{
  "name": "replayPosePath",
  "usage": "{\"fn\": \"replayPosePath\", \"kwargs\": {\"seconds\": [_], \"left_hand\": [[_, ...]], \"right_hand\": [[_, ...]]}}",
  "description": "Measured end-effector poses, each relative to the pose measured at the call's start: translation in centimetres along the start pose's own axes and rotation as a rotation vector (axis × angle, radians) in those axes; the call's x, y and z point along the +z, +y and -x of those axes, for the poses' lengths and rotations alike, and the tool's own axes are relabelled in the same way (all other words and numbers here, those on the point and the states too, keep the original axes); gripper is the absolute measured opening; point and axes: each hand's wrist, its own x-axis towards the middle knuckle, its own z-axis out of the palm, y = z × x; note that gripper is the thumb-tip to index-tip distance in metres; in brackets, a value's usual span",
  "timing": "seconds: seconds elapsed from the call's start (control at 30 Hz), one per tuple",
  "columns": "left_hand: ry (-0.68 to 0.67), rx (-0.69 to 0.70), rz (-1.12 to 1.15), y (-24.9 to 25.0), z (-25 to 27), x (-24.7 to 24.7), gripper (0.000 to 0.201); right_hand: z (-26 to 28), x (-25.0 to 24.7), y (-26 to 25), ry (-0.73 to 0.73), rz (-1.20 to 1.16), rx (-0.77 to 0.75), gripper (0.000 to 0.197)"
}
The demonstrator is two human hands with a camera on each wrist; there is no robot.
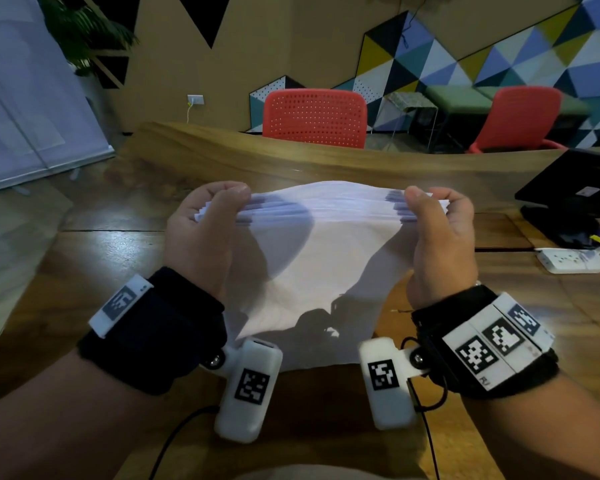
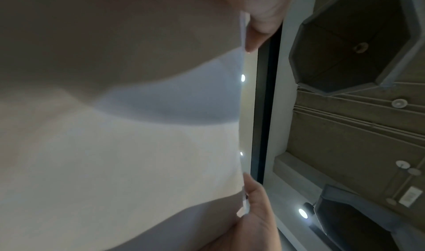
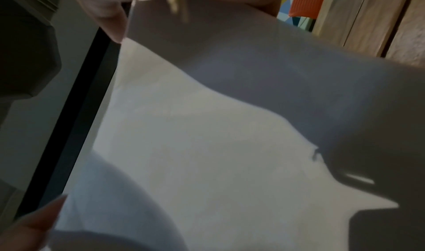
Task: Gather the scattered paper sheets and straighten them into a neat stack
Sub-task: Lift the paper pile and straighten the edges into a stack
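the left hand (image 1: 201,233) and right hand (image 1: 440,237) each pinch an end of the paper stack (image 1: 319,258), held upright above the table (image 1: 84,258), likely to square its edges.

Bare table (image 1: 111,258) lies open at 9 o'clock of the sheets (image 1: 312,258). At 3 o'clock a power strip (image 1: 572,260) and a black laptop (image 1: 575,195) block the way. At 12 o'clock, past the table edge, stands a red chair (image 1: 314,116).
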Motion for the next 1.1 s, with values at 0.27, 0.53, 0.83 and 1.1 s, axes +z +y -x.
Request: {"fn": "replayPosePath", "kwargs": {"seconds": [0.27,0.53,0.83,1.1], "left_hand": [[-0.040,-0.170,0.013,-0.1,-0.8,-0.3,0.041],[-0.114,-0.109,0.016,0.1,0.2,-0.6,0.036],[-0.038,0.087,0.069,-0.1,0.2,-0.6,0.007],[-0.007,0.110,-0.008,-0.2,-0.2,-0.8,0.010]], "right_hand": [[0.0,0.0,-0.2,0.027,0.082,0.010,0.027],[0.2,0.1,-0.5,0.043,0.059,0.027,0.017],[0.6,0.1,-0.7,0.007,0.010,0.015,0.015],[0.6,0.0,-0.8,-0.040,0.029,-0.085,0.024]]}}
